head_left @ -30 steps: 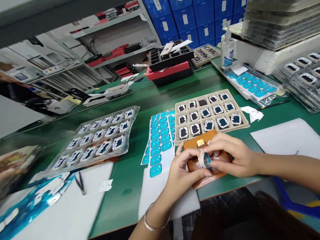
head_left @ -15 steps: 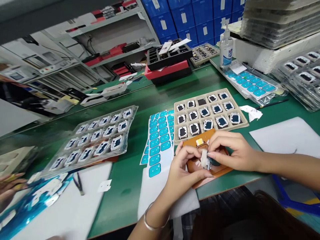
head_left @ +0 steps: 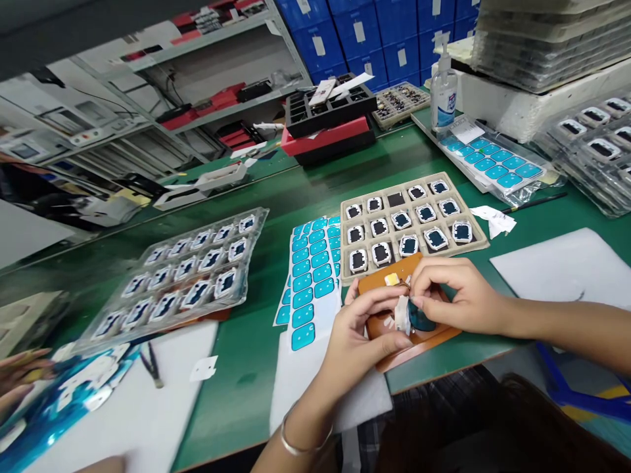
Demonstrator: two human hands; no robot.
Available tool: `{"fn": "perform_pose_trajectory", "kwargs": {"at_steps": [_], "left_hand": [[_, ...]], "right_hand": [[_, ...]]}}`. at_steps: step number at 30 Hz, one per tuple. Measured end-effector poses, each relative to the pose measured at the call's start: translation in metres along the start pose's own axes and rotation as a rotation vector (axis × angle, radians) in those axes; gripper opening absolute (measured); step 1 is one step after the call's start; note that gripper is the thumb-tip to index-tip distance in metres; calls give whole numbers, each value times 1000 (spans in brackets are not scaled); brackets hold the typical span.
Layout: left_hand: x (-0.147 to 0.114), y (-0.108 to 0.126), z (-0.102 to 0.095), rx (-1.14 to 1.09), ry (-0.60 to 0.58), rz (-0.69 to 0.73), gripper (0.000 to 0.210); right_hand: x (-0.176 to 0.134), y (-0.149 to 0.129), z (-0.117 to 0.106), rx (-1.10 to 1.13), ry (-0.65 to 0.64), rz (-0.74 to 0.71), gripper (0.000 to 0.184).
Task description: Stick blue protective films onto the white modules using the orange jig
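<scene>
Over an orange-brown pad [head_left: 438, 337], my left hand [head_left: 352, 332] grips a small whitish part [head_left: 402, 315] between thumb and fingers, holding it on edge. It resembles the white-rimmed frames in the tray, though fingers cover some of it. My right hand [head_left: 456, 295] pinches the upper edge of a dark teal film [head_left: 422, 318] against that part's right side. Whether the film is stuck to the part I cannot tell. A small yellow piece [head_left: 392, 279] lies at the pad's far edge. Sheets of blue rounded stickers [head_left: 302, 299] lie left of my hands.
A beige compartment tray [head_left: 476, 247] of white-rimmed frames sits beyond the pad. Another tray of frames [head_left: 187, 269] stands at left, near tweezers [head_left: 151, 366] and a co-worker's hand [head_left: 24, 378]. White foam sheets [head_left: 566, 269] and a pump bottle [head_left: 444, 95] are at right.
The teal film now shows larger and broader beside the whitish part. My left fingers reach further over the part's top. The whole view has shifted slightly.
</scene>
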State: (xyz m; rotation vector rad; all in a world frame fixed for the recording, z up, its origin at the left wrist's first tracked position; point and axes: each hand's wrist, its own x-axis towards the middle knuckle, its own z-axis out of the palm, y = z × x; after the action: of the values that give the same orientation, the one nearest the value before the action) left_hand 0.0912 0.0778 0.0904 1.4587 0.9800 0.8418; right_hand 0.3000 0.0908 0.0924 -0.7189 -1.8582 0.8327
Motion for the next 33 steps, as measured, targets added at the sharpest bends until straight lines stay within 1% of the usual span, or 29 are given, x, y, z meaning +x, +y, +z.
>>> {"fn": "perform_pose_trajectory", "kwargs": {"at_steps": [13,28,33], "left_hand": [[-1,0,0,-43,8,-27,55],[-3,1,0,-68,-2,-21,54],[-3,0,0,-89,12,-4,55]], "right_hand": [[0,0,-1,28,-6,57,14],[-2,3,0,39,12,20,14],[-3,2,0,43,14,16,15]]}}
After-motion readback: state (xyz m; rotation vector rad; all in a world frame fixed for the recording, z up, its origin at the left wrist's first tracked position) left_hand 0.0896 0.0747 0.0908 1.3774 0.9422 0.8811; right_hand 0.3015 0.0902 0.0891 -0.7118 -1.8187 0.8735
